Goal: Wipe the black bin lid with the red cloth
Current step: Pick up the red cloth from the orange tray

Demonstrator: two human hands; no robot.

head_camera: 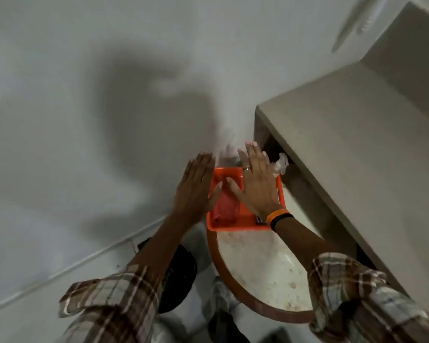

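A red cloth (225, 205) lies folded in an orange tray (235, 224) on a round marble-topped table (258, 268). My left hand (196, 186) hovers flat over the tray's left rim, fingers spread, holding nothing. My right hand (255, 180) is spread flat above the tray's right half, with a ring and an orange and black wristband; it holds nothing. A black round object (181, 276), possibly the bin lid, sits low on the floor under my left forearm, mostly hidden. The frame is motion-blurred.
A beige counter (344, 149) juts in from the right, above the table's far edge. A crumpled clear plastic bag (279, 164) lies beside the tray under the counter. A white wall fills the left and top, meeting the tiled floor (35, 293).
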